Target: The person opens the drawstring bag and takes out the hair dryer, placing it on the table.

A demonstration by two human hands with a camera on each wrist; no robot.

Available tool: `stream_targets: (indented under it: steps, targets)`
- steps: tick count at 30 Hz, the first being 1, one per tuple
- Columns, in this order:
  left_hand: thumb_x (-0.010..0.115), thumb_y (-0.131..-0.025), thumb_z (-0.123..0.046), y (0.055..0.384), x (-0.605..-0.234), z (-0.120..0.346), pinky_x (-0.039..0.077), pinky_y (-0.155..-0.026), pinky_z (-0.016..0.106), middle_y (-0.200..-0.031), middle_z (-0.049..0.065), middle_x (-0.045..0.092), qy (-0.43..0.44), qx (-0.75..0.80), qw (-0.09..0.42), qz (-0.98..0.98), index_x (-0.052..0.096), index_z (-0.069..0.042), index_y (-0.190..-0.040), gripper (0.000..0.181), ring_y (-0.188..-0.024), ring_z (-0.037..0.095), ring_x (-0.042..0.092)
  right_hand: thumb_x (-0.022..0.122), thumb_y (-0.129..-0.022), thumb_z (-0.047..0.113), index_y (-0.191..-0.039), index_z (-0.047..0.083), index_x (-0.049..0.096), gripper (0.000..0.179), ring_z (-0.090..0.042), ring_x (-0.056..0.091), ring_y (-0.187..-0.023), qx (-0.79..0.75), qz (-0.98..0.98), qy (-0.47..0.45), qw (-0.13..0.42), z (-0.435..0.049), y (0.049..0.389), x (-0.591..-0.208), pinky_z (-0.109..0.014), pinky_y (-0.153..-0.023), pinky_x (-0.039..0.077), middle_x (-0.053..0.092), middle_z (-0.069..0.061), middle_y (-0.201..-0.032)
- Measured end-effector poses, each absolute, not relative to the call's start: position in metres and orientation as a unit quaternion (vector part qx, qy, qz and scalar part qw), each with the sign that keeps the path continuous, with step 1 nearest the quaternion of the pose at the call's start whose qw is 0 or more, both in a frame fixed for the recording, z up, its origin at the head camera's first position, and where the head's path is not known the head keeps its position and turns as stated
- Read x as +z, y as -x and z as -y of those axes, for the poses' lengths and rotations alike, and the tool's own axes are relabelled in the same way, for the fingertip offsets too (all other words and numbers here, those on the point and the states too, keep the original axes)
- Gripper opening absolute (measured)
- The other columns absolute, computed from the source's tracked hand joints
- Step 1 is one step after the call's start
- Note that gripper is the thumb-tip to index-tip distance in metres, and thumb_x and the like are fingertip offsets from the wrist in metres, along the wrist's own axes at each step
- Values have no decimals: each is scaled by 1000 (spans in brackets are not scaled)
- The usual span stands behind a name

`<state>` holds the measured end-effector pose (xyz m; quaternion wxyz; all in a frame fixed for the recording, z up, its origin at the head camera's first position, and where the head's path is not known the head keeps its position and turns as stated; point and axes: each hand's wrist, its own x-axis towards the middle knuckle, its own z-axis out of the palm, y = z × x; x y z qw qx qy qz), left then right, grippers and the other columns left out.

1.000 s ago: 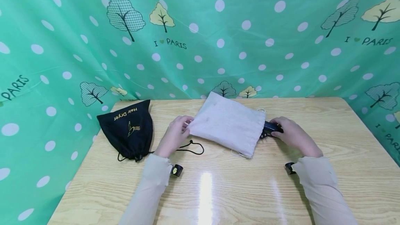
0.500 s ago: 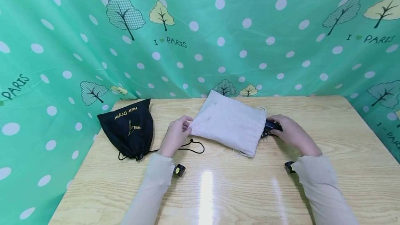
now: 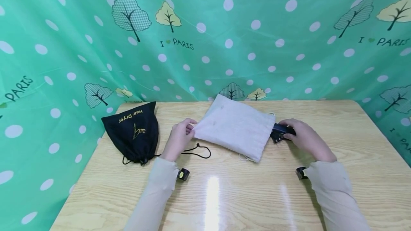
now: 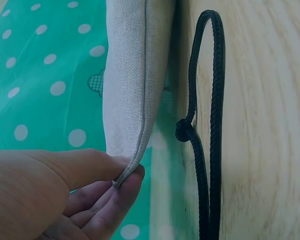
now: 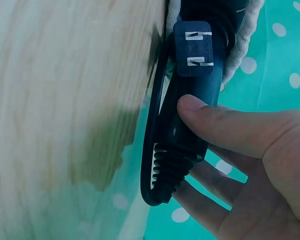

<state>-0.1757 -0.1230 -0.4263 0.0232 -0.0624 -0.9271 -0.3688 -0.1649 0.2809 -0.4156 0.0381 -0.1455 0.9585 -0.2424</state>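
A white cloth drawstring bag [image 3: 237,126] lies at the back middle of the table, its gathered mouth facing right. My left hand [image 3: 178,136] pinches the bag's lower left corner between thumb and fingers; the left wrist view shows the seamed corner of the cloth [image 4: 127,75] drawn taut. From the mouth sticks a dark handle [image 3: 282,129] of a corded electric appliance, whose other end is hidden inside. My right hand [image 3: 305,136] grips this handle. Along it, in the right wrist view, lie the folded cord [image 5: 152,175] and a two-pin plug [image 5: 194,62].
A black drawstring bag [image 3: 135,131] printed "Hair Dryer" lies at the back left. Its black cord loop [image 3: 203,151] reaches toward my left hand. Behind the wooden table [image 3: 250,195] hangs a green dotted curtain [image 3: 212,45].
My right hand has shifted slightly right with the handle, and a little more of the dark handle and cord shows at the bag's mouth. My left hand stays at its corner.
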Motion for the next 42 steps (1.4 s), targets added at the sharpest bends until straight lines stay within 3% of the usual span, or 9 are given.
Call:
stream_targets:
  steps: [18, 24, 30, 37, 42]
  targets:
    - [62, -94, 0, 175, -425, 128, 58, -83, 37, -99, 12, 69, 68, -375, 21, 924, 67, -4, -119, 26, -91, 24, 68, 65, -90, -4, -127, -11, 57, 38, -55, 51, -119, -239, -958, 156, 37, -291, 167, -416, -66, -100, 41, 57, -36, -126]
    - [60, -95, -3, 176, -426, 125, 58, -85, 36, -101, 13, 70, 69, -381, 28, 922, 67, -1, -118, 24, -92, 24, 69, 65, -95, 11, -132, -11, 53, 45, -54, 46, -124, -256, -953, 158, 43, -285, 167, -415, -66, -103, 37, 53, -36, -132]
    - [62, -93, 1, 176, -427, 123, 57, -83, 36, -98, 13, 69, 74, -382, 27, 921, 67, -1, -117, 24, -90, 24, 68, 74, -90, 24, -135, -11, 50, 62, -53, 43, -126, -247, -957, 145, 48, -272, 166, -418, -66, -105, 36, 50, -35, -135]
    - [62, -92, 3, 175, -426, 125, 57, -80, 35, -92, 9, 66, 71, -386, 32, 919, 68, -2, -113, 23, -85, 22, 66, 66, -94, 10, -126, -9, 59, 39, -49, 54, -115, -217, -968, 123, -9, -263, 164, -419, -65, -98, 42, 60, -30, -119]
    - [61, -91, 4, 175, -426, 126, 56, -78, 33, -90, 9, 66, 76, -382, 29, 921, 69, -3, -109, 21, -83, 20, 64, 68, -93, 11, -126, -7, 61, 37, -47, 57, -112, -202, -972, 120, -20, -264, 163, -419, -64, -95, 45, 62, -28, -117]
